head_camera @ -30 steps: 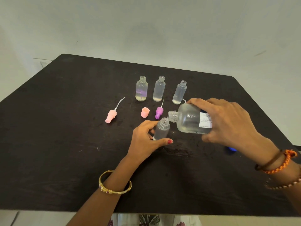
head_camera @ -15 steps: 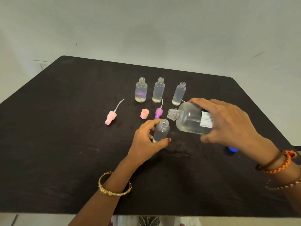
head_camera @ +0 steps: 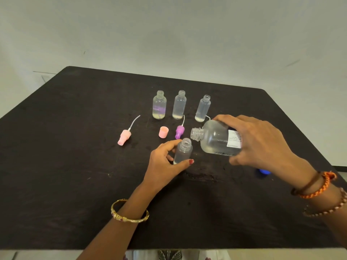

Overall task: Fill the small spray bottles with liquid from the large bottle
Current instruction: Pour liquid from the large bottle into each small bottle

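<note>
My right hand (head_camera: 261,141) grips the large clear bottle (head_camera: 216,140), tipped on its side with its open mouth pointing left, just above and right of a small open bottle (head_camera: 183,151). My left hand (head_camera: 165,162) holds that small bottle upright on the black table (head_camera: 65,166) between thumb and fingers. Three more small open bottles stand in a row behind: left (head_camera: 159,105), middle (head_camera: 179,105), right (head_camera: 203,108), each with a little liquid at the bottom.
A pink spray head (head_camera: 124,136) with its tube lies to the left. A pink cap (head_camera: 163,131) and a purple spray head (head_camera: 179,131) lie between the hands and the row. A blue cap (head_camera: 263,172) sits partly hidden under my right wrist.
The large bottle's mouth has lifted slightly up and away from the small bottle's opening. My left hand keeps its hold on the small bottle.
</note>
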